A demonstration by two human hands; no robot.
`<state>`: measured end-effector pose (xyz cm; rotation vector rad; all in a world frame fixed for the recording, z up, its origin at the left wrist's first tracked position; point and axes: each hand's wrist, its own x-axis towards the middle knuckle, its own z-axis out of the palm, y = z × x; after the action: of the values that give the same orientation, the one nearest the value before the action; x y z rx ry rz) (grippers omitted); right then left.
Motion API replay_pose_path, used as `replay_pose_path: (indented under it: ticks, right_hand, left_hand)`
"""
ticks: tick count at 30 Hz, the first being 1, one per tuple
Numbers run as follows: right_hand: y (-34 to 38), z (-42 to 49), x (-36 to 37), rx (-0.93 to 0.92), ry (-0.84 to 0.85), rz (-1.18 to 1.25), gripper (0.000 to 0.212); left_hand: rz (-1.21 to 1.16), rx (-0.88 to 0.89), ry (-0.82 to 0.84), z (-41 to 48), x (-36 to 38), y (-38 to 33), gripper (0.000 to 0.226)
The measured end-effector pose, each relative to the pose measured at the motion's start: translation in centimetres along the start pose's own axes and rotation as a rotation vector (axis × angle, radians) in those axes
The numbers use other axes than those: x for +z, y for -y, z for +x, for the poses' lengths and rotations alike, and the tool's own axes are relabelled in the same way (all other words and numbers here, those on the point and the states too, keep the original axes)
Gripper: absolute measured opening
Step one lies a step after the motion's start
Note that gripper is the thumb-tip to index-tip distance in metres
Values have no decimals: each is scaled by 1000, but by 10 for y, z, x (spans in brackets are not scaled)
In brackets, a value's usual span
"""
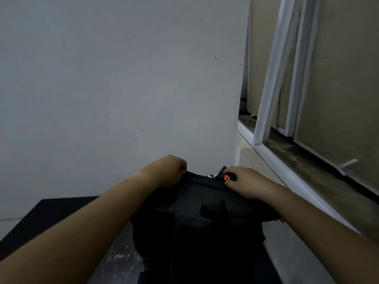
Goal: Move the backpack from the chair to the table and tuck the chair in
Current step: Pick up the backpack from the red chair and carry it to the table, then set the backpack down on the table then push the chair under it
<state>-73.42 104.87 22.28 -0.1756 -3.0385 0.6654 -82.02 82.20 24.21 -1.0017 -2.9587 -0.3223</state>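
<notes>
A black backpack (196,228) fills the lower middle of the head view, held up in front of me. My left hand (168,171) is closed on its upper left edge. My right hand (244,183) grips the upper right edge beside a small orange tab (226,177). A dark flat surface (41,218), possibly the table, lies at the lower left, below and left of the bag. The chair is out of view.
A plain grey wall (123,78) stands straight ahead. On the right runs a white-framed window (283,78) with brown covering and a sill (287,167). Speckled floor (121,261) shows under the bag.
</notes>
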Motion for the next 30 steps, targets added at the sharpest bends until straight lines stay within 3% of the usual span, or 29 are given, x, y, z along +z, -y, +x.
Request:
replay_pose_path:
  ticks: [4, 13, 18, 21, 23, 27, 30]
  right_hand:
    - [-23, 79, -12, -60, -31, -9, 32]
    - [-61, 205, -28, -160, -347, 81, 38]
    - [-107, 199, 26, -111, -414, 87, 44]
    - [-148, 167, 104, -6, -325, 35, 53]
    - [-177, 139, 162, 144, -132, -35, 64]
    - [-221, 78, 249, 351, 370, -108, 90]
    - [-231, 50, 280, 328, 508, -34, 111]
  left_hand:
    - [-13, -49, -61, 71, 5, 11, 21]
    - [24, 28, -451, 185, 10, 36, 19]
    - [0, 28, -579, 178, 88, 32, 11]
    - [-15, -19, -418, 143, 182, 27, 11]
    - [-49, -89, -185, 110, 251, 20, 27]
    - [-76, -179, 401, 49, 348, 2, 79]
    - [-28, -163, 588, 30, 377, -10, 124]
